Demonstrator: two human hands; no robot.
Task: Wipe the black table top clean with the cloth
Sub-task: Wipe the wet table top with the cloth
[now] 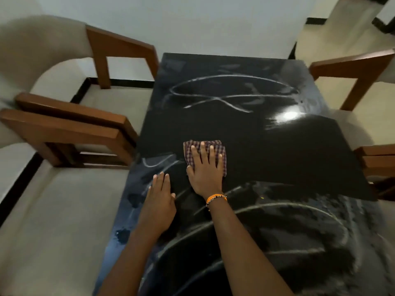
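Head view, looking down the length of a glossy black counter (245, 133). The right hand (204, 167) lies palm down with fingers spread on a folded checked cloth (220, 149), pressing it flat against the counter near the middle of the surface, slightly toward the left edge. The cloth shows beyond the fingertips and along the right side of the hand; it is not pinched or bunched. An orange braided wristband (215, 198) circles the right wrist.

The left hand (159, 196) rests palm down directly on the bare counter, fingers extended and close together, just beside and nearer the viewer than the right hand, holding nothing.

Pale chalky streaks (230, 90) form a looped mark on the far half of the counter; further smeared arcs (299, 212) cross the near half. A dark band free of streaks runs across the counter at the level of the cloth. A bright reflection (288, 115) of a lamp sits toward the right edge.

Wooden-armed chairs (70, 122) with beige cushions stand against the left side of the counter; the wooden arm of a further chair (352, 67) is visible at the right.
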